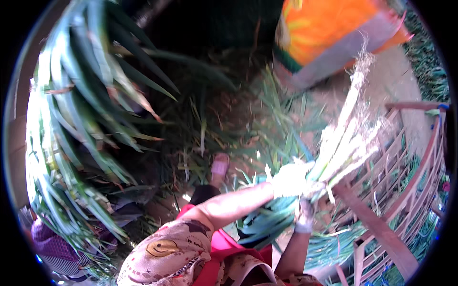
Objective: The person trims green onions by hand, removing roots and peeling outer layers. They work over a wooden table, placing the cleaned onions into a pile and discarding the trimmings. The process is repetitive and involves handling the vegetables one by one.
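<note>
A bunch of large green onions or leeks [338, 150] points its white stalks and stringy roots up and away to the right. My left hand [290, 180], in a white glove washed out by glare, is closed around the bunch where white turns to green. Just below it my right hand [304, 214], also gloved, grips the same bunch from underneath; its fingers are partly hidden. The green leaves [270, 218] of the bunch hang back towards my lap, beside my forearms.
A heap of long green leaves [68, 107] overhangs at left, with a person's purple checked clothing [53, 239] below. A slatted crate-like frame [404, 211] with more greens [336, 246] stands at right. An orange sack [329, 35] sits behind. Leaf scraps [239, 118] litter the ground.
</note>
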Available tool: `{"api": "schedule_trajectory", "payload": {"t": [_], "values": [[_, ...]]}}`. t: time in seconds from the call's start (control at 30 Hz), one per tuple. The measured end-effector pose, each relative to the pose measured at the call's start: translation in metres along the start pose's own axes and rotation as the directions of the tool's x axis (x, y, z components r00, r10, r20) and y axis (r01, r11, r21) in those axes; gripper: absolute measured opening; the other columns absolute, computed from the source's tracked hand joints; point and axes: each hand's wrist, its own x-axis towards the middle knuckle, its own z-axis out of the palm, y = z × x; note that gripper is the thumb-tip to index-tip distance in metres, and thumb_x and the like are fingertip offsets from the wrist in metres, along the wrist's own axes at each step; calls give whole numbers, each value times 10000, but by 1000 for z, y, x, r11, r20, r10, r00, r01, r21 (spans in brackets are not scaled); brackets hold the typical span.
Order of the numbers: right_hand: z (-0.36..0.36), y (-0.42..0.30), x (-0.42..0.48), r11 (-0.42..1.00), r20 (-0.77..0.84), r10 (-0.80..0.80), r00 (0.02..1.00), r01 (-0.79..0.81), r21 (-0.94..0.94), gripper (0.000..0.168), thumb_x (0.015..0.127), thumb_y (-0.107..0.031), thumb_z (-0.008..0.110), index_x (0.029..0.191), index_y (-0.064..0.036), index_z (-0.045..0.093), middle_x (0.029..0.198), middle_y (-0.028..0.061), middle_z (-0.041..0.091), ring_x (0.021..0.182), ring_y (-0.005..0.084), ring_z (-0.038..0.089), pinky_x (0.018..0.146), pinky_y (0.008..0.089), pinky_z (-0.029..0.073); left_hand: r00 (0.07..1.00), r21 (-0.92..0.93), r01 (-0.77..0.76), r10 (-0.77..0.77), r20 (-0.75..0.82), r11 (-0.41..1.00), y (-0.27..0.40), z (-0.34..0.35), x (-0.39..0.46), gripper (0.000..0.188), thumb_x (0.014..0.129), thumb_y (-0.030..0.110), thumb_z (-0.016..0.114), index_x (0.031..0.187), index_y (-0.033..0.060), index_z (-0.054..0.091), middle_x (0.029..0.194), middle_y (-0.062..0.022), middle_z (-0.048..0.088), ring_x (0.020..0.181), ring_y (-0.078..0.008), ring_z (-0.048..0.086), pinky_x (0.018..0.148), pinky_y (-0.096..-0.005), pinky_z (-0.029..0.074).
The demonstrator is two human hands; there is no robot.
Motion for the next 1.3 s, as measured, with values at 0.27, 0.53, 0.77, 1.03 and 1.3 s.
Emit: {"api": "schedule_trajectory", "payload": {"t": [0.27, 0.53, 0.77, 1.03, 1.3], "values": [[314, -113, -211, 815, 672, 59, 739, 353, -460, 632, 754, -198, 912, 1255, -74, 547, 983, 49, 669, 842, 159, 672, 728, 318, 576, 964, 81, -69, 88, -252, 994, 267, -92, -144, 858, 843, 688, 671, 1489, 153, 492, 1237, -226, 679, 1087, -399, 687, 941, -430, 540], [615, -89, -274, 890, 909, 196, 369, 321, -323, 820, 748, -262, 903, 1407, -26, 476, 1194, 51, 648, 1032, 158, 644, 918, 324, 552, 700, 47, -330, 278, -658, 943, 424, -284, -234, 552, 872, 456, 784, 1253, 81, 644, 986, -107, 742, 885, -166, 710, 824, -325, 551], [883, -32, -303, 947, 956, 293, -15, 142, -288, 657, 928, -169, 708, 1516, -90, 427, 1342, 52, 607, 1235, 169, 592, 1104, 359, 444, 529, 77, -381, 285, -799, 921, 523, -497, -275, 443, 923, 438, 744, 1105, 37, 697, 907, -15, 673, 760, -88, 580, 711, -305, 508], [1096, 108, -185, 538, 812, 530, 245, 643, -545, 1259, 790, -625, 813, 1633, -23, 97, 1406, 178, 600, 1279, 283, 592, 1092, 387, 467, 218, 67, 447, -37, -975, 892, 483, -704, -253, 1143, 824, 754, 663, 1593, 16, 249, 1169, -217, 696, 960, -309, 711, 866, -416, 570], [1065, 175, -26, -180, 637, 699, 325, 942, -283, 1278, 763, -796, 684, 1662, -182, 14, 1682, 295, 107, 1531, 484, 214, 1230, 535, 276, 226, 193, 919, -58, -973, 343, 295, -594, -176, 1039, 739, 581, 791, 1600, 196, 356, 1668, -215, 247, 1528, -507, 180, 1200, -692, 159]]}}
